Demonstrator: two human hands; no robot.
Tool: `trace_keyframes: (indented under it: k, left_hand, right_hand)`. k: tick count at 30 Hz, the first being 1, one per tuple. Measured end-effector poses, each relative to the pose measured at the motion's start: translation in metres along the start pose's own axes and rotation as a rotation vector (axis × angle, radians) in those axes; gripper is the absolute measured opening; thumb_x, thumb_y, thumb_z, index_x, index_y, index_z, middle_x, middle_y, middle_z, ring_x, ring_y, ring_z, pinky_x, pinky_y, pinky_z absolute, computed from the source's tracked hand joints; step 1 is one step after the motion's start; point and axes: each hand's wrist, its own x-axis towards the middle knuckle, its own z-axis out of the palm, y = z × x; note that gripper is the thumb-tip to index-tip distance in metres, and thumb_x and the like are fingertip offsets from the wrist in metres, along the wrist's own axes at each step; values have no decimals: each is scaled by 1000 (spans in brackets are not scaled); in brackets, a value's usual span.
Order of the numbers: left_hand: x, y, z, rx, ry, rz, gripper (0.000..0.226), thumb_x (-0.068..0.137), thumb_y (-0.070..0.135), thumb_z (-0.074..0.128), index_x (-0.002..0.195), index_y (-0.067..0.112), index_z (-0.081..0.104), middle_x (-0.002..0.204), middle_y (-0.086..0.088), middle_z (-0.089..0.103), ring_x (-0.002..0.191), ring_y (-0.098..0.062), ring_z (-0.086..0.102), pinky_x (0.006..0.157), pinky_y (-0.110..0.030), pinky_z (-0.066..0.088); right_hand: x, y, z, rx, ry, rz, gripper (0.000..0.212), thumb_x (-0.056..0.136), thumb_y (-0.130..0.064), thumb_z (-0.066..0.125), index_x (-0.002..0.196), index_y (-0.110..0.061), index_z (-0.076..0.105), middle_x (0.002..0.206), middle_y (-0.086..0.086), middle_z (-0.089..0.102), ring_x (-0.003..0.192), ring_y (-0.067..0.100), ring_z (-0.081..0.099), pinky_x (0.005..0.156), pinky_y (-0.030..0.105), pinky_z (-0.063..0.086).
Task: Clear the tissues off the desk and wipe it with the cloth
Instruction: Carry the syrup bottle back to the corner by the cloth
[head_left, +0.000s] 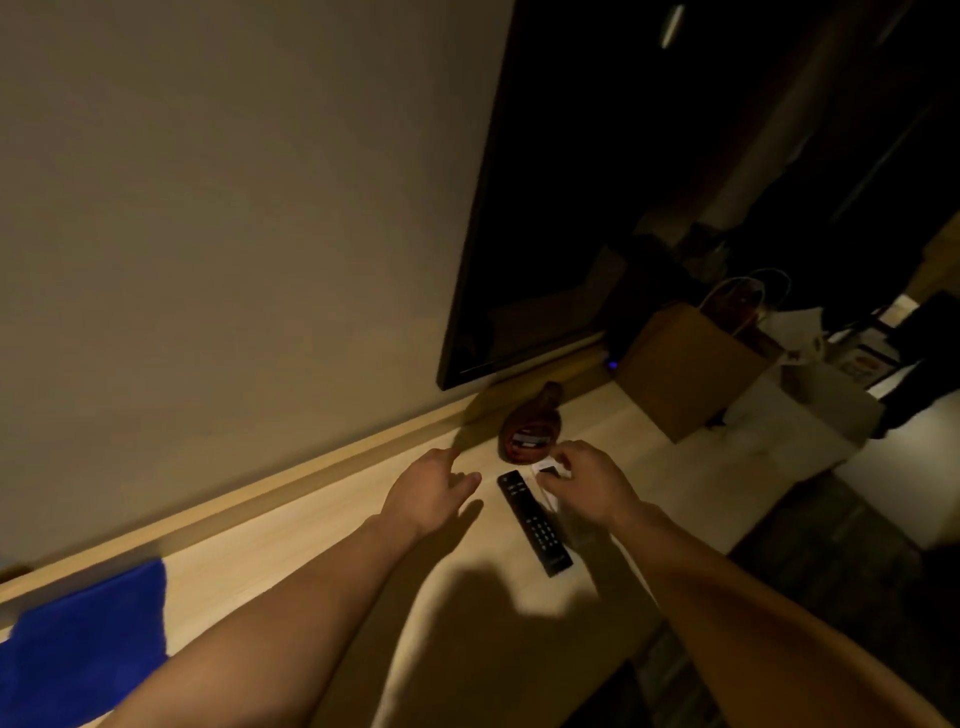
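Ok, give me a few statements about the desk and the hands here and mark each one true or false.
1. The blue cloth lies at the left end of the desk, away from both hands. True.
2. The left hand is gripping the remote control. False: it hovers open beside it, holding nothing.
3. The right hand is at the white tissue beside the remote. True.
4. The brown paper bag stands left of the cloth. False: it is far right, below the dark TV screen.
5. The dark red bottle lies beyond the remote. True.
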Motion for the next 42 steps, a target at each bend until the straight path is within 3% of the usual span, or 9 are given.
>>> trace_keyframes:
  k: [7, 13, 16, 20, 23, 29, 33, 38, 42]
  left_hand:
    - [70, 40, 32, 38, -38, 5, 61, 101, 50, 58, 150, 16, 48, 150, -13, 54, 131, -30, 57, 103, -39, 49]
    - [116, 55, 45, 80, -8, -9, 54, 95, 38, 71, 142, 16, 54, 131, -11, 67, 118, -29, 62, 95, -38, 50]
    - [132, 58, 51, 72, -9, -53, 47, 94, 36, 72, 135, 18, 57, 126, -6, 68, 116, -26, 62, 92, -34, 46]
    - [145, 61, 57, 29, 16, -68, 30, 95, 31, 71, 123, 23, 64, 104, 4, 65, 106, -23, 64, 82, -30, 40]
    - [147, 61, 58, 32, 35, -67, 24, 99, 28, 66, 122, 23, 65, 107, 1, 66, 102, -23, 62, 84, -32, 43]
    - [128, 45, 52, 17, 102, -53, 30, 94, 38, 70, 121, 25, 67, 110, 2, 69, 94, -17, 57, 78, -31, 39]
    - [94, 28, 32, 74, 204, -18, 31, 91, 34, 74, 121, 27, 72, 116, -4, 76, 104, -31, 68, 83, -36, 53]
    - [39, -13, -2, 116, 278, -86, 30, 87, 35, 77, 116, 29, 72, 105, -1, 78, 96, -31, 70, 72, -36, 52]
    - [-13, -49, -33, 123, 287, -152, 39, 88, 43, 77, 124, 32, 70, 110, 2, 78, 101, -28, 70, 79, -39, 56]
  right_hand:
    - [64, 60, -37, -71, -44, -3, 60, 94, -41, 72, 145, -17, 53, 144, 4, 56, 124, 22, 60, 103, 38, 51]
    - [118, 66, -36, -72, -115, -93, 68, 89, -32, 80, 147, -15, 50, 146, 6, 57, 126, 23, 61, 102, 39, 53]
    - [132, 67, -31, 2, -118, -93, 65, 85, -26, 83, 143, -20, 54, 140, 3, 61, 125, 24, 61, 101, 43, 55]
    - [143, 65, -26, 49, -174, -134, 44, 86, -22, 78, 127, -20, 62, 115, 2, 68, 107, 22, 65, 93, 40, 57]
    - [143, 63, -25, 71, -173, -152, 34, 89, -22, 75, 120, -16, 64, 110, 4, 69, 102, 22, 65, 91, 39, 57]
    - [129, 50, -21, 103, -174, -204, 31, 91, -23, 73, 120, -19, 65, 111, 1, 70, 103, 20, 65, 93, 43, 57]
    - [116, 23, -11, 80, -174, -263, 40, 91, -29, 75, 128, -24, 64, 121, -3, 70, 111, 15, 64, 94, 34, 52]
    - [93, -35, 18, 75, -208, -348, 40, 90, -27, 79, 128, -32, 66, 121, -14, 71, 111, 8, 64, 93, 31, 52]
    - [70, -89, 49, 58, -240, -413, 45, 90, -28, 79, 132, -33, 63, 125, -12, 70, 114, 10, 63, 96, 32, 51]
